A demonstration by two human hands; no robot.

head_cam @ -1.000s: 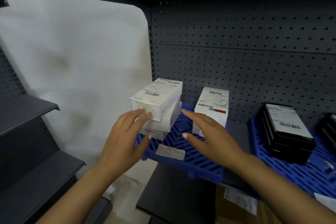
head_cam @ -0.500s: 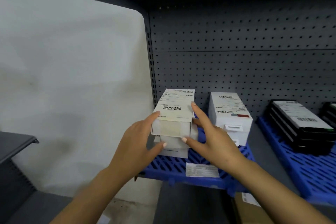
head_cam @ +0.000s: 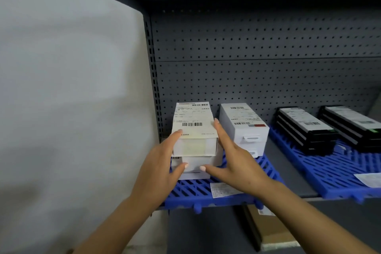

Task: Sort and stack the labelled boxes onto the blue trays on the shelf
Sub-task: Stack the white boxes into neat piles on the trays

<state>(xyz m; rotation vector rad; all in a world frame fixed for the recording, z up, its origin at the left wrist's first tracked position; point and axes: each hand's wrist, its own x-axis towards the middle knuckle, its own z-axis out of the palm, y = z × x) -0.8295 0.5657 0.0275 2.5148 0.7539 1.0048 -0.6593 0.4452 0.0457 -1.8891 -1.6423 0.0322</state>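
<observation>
Both held flat and uncurled, my left hand (head_cam: 162, 164) and right hand (head_cam: 237, 161) press the top white box (head_cam: 193, 126) square on the left blue tray (head_cam: 198, 190), black boxes (head_cam: 305, 128) sit on the right tray (head_cam: 329, 169), so I judge sorting nearly done.

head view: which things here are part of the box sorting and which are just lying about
Job: white boxes, black boxes, blue trays, left hand, right hand.
Lying about: cardboard box under the shelf, pegboard behind.
</observation>
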